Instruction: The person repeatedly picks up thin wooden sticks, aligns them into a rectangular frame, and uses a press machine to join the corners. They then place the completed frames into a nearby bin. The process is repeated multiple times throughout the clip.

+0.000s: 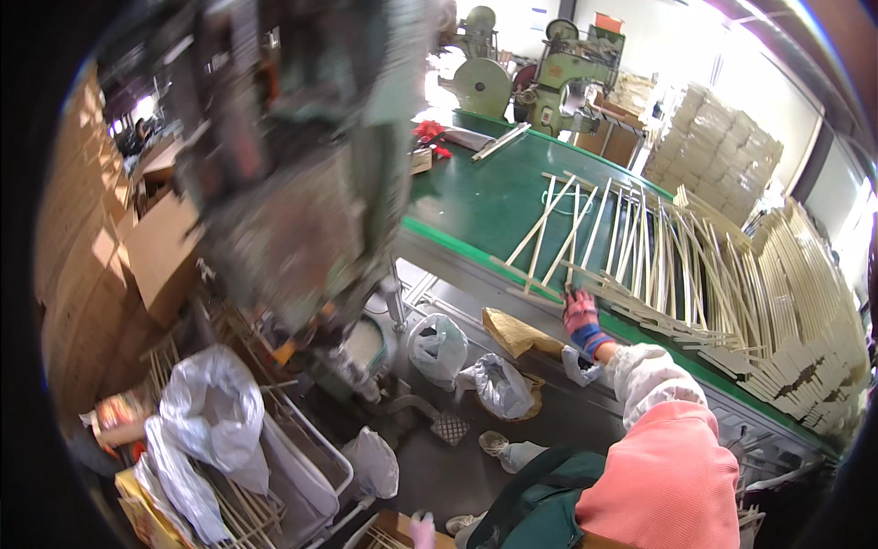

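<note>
My right hand [582, 317], in a pink and blue work glove, is at the near edge of the green-topped table. Its fingers close on the near end of a pale wooden slat frame [569, 240], the leftmost of a row. More slat frames [663, 261] lean and overlap to the right of it. Low at the bottom edge, my left hand [422, 531] shows only in part, in a pinkish glove. It is beside a cardboard box [393, 523] holding thin wooden sticks; its fingers are not clear.
A large machine [302, 183], blurred, stands close on the left, with a foot pedal [448, 427] below. Plastic bags [437, 348] sit under the green table [457, 197]. A cart with a white sack [215, 403] is at lower left. Stacked slats [805, 293] rise at right.
</note>
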Tool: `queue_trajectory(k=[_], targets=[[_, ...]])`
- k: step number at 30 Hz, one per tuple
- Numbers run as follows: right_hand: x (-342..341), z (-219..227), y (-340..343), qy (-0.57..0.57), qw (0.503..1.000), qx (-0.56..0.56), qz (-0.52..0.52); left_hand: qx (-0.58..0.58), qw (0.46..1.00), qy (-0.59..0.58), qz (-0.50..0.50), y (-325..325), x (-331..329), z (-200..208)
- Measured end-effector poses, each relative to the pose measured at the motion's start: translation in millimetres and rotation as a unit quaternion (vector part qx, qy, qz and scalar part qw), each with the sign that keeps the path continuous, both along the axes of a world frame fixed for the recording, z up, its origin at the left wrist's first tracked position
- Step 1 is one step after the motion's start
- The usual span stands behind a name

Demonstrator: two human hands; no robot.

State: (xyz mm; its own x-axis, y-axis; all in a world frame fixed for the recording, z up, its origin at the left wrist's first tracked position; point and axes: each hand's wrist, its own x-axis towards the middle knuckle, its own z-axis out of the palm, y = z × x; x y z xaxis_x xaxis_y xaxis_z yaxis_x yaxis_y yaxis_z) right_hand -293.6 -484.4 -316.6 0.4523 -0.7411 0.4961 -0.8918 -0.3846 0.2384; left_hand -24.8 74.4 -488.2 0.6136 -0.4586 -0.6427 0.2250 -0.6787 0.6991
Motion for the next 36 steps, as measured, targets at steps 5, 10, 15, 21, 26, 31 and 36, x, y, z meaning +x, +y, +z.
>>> queue_trajectory(k=[5, 10, 15, 21, 26, 31, 36], targets=[[51.5, 35.4, -72.9, -0.014, 0.973, 0.18, 0.142, -0.175, 0.97, -0.086, -0.143, -212.9, -30.4, 106.9], [79.2, 29.9, -100.6, 0.066, 0.933, 0.323, 0.147, -0.29, 0.926, 0.232, -0.072, -430.2, -97.3, 143.6], [42.0, 51.3, -77.0, 0.069, 0.922, 0.315, 0.212, -0.345, 0.78, 0.511, 0.103, -550.5, -89.8, 155.2], [68.5, 90.0, -77.0, -0.083, 0.917, 0.264, 0.287, -0.503, 0.691, 0.513, 0.085, -574.9, -59.2, 246.3], [111.1, 212.9, -155.4, -0.235, 0.896, 0.235, 0.294, -0.568, 0.78, 0.242, -0.095, -573.0, -56.7, 326.8], [38.1, 381.5, -194.8, -0.345, 0.838, 0.104, 0.409, -0.452, 0.858, 0.213, -0.118, -547.3, -51.6, 333.7], [-48.6, 484.0, -152.6, -0.49, 0.692, 0.186, 0.496, -0.441, 0.843, -0.215, -0.22, -556.0, -46.1, 351.4]])
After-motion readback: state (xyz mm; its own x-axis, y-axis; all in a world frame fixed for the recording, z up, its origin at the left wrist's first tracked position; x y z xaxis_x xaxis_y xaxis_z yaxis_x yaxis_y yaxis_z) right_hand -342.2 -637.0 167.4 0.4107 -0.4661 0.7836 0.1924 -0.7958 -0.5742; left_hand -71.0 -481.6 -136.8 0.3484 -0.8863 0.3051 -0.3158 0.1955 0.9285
